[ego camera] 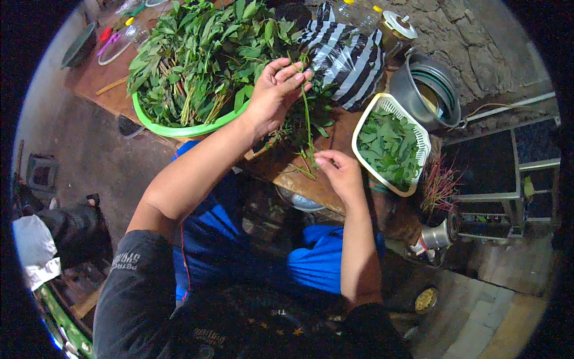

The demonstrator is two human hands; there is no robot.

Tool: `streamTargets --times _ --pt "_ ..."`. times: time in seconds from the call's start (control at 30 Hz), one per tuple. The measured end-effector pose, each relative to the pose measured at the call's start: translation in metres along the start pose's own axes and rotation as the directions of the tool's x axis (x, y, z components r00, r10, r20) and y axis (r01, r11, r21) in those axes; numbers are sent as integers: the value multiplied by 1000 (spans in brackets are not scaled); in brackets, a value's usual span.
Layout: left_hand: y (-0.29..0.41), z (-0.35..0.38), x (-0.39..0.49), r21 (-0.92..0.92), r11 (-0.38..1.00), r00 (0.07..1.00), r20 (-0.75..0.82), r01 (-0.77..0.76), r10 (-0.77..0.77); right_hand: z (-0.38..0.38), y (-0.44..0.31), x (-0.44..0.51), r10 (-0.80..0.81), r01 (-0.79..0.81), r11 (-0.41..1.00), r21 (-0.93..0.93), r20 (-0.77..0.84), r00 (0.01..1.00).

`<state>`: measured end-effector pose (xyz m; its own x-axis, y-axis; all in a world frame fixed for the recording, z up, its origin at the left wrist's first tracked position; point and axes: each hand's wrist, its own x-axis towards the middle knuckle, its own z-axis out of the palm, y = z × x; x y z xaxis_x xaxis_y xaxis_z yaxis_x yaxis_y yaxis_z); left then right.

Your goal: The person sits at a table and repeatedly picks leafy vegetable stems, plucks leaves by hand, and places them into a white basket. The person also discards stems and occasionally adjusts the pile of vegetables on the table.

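Observation:
My left hand pinches the upper end of a thin green leaf stalk. The stalk hangs taut, and the fingertips of my right hand hold it near its lower end, just above the wooden table. Beyond my left forearm, a bright green basin is heaped with leafy green stems. To the right of my hands stands a white plastic basket of loose picked leaves. Dark leaf trimmings lie on the table between my hands, partly hidden by my left hand.
A black-and-white striped plastic bag sits behind my hands. A metal pot and a lidded jar stand at the far right. Reddish stalks lie beyond the basket. Another person's leg shows at the left.

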<state>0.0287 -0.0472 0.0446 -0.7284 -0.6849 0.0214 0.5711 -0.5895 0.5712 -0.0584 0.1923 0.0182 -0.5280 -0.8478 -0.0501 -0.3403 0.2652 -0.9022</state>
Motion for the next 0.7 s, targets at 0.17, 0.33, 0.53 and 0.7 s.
streamTargets --times 0.17,0.33,0.53,0.7 --pt "4 -8 -1 112 980 974 136 167 -181 -6 5 2 69 8 878 478 -142 987" --pt "-24 -8 -24 745 653 850 252 134 -462 -8 3 7 21 55 818 573 -124 992" --pt "-48 -6 -30 584 779 812 328 227 -483 -11 7 8 10 31 813 581 -67 998" --pt "-49 -4 -26 446 810 816 250 381 -521 -18 4 8 0 24 875 484 -51 999"
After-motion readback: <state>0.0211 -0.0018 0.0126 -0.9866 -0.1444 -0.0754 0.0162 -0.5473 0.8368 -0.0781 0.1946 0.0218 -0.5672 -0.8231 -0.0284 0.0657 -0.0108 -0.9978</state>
